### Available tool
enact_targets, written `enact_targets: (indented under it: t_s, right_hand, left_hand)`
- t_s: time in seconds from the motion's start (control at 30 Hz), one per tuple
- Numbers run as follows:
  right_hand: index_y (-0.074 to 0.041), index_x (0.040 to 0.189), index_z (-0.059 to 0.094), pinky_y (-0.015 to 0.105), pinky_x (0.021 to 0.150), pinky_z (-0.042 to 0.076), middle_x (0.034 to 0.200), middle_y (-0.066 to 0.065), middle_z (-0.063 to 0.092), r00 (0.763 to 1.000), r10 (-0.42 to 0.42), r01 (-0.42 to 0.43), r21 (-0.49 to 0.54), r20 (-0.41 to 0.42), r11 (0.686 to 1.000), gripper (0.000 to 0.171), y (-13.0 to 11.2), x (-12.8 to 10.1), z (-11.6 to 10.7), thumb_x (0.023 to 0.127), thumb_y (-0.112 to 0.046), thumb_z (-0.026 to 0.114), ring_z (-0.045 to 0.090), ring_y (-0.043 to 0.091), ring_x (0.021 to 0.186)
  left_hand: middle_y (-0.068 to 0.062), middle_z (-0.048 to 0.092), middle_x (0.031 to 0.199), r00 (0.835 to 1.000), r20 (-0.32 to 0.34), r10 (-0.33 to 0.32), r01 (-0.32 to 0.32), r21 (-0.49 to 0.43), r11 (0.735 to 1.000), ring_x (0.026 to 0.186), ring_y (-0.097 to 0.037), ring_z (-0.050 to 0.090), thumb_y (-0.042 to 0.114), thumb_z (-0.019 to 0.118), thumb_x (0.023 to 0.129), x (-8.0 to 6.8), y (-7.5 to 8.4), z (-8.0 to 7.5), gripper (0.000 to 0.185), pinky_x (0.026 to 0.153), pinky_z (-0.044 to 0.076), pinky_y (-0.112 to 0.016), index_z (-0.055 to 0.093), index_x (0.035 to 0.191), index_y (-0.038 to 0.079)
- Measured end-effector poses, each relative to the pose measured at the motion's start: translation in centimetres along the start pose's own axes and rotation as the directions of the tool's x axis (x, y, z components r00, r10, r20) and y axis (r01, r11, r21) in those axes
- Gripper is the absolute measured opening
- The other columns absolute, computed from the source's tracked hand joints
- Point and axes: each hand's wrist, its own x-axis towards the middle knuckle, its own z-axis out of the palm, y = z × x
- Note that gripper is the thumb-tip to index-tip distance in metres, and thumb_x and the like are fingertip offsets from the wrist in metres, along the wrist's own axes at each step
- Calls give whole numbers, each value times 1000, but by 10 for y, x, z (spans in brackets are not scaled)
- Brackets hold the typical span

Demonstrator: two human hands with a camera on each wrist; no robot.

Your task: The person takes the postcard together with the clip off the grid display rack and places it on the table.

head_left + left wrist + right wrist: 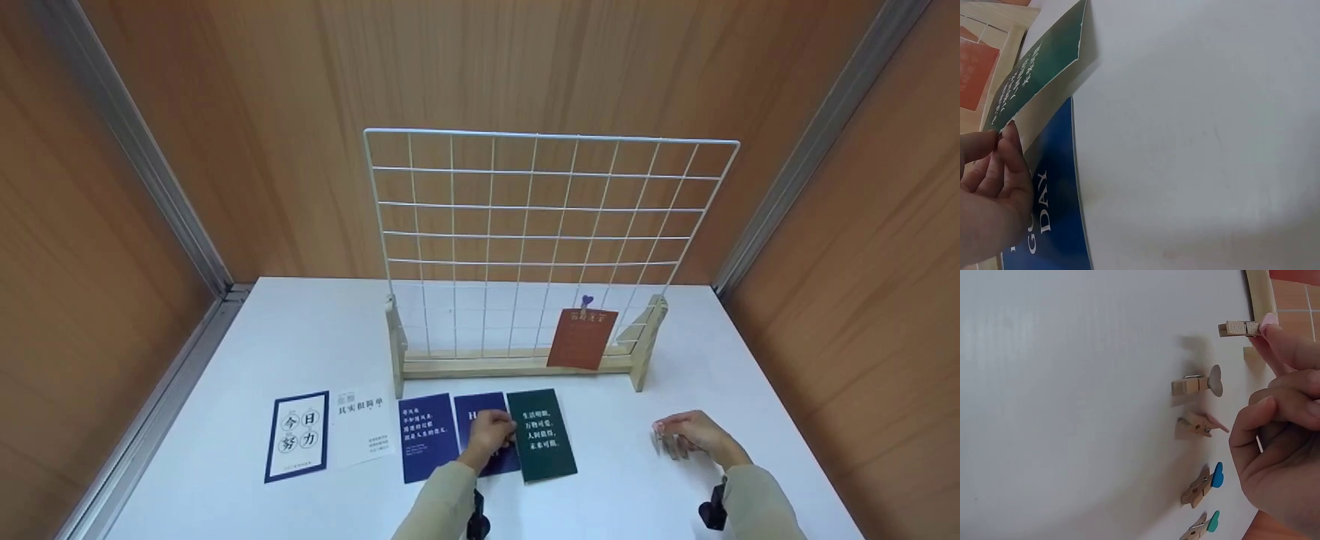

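My left hand (pixel 501 432) (pixel 1000 139) pinches the near left corner of a green card (pixel 541 435) (pixel 1039 64) with white text and lifts that edge off the white table (pixel 315 337). Under it lies a blue card (pixel 480 420) (pixel 1055 225) printed "DAY". My right hand (pixel 666 435) (pixel 1268 325) holds a plain wooden clip (pixel 1238 328) at its fingertips, a little above the table. Beside that hand lie several small wooden clips: a grey heart clip (pixel 1199 384), a pink clip (pixel 1202 424), a blue heart clip (pixel 1205 483) and a teal clip (pixel 1203 527).
A white wire grid (pixel 540 225) stands upright in a wooden base (pixel 517 365) at mid-table. An orange card (pixel 582 339) hangs on it from a purple heart clip (pixel 586 302). A dark blue card (pixel 427 435), a white card (pixel 363 424) and a blue-bordered card (pixel 298 435) lie in a row. Wooden walls close in on three sides.
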Motion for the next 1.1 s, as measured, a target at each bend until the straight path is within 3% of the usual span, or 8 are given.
enact_targets:
  t_s: [0.3, 0.6, 1.1]
  right_hand:
    - [3, 100, 63, 23, 49, 36, 70, 1, 58, 1000, -12, 11, -13, -1, 1000, 31, 11, -1, 1, 81, -22, 62, 45, 13, 55]
    - [0, 99, 65, 26, 57, 39, 78, 0, 60, 994, 95, -94, 15, -49, 995, 29, 13, 1, 7, 80, -22, 64, 47, 15, 65]
    - [1, 102, 63, 29, 62, 38, 86, 2, 60, 985, 139, -133, 58, -101, 989, 36, 20, 4, 7, 77, -25, 68, 47, 18, 73]
  left_hand:
    - [-8, 60, 68, 998, -66, -13, 20, 109, 994, 58, -19, 59, -1, 58, 81, 0, 5, 0, 12, 48, 46, -27, 60, 89, -9]
    - [-6, 58, 64, 993, -116, -1, 23, 192, 981, 50, -13, 55, 0, 60, 80, 1, 6, 3, 8, 44, 45, -25, 62, 85, -7]
    - [-6, 58, 63, 992, -122, -8, 37, 242, 969, 47, -12, 55, 2, 59, 81, -3, 12, 0, 7, 43, 46, -25, 63, 80, -4]
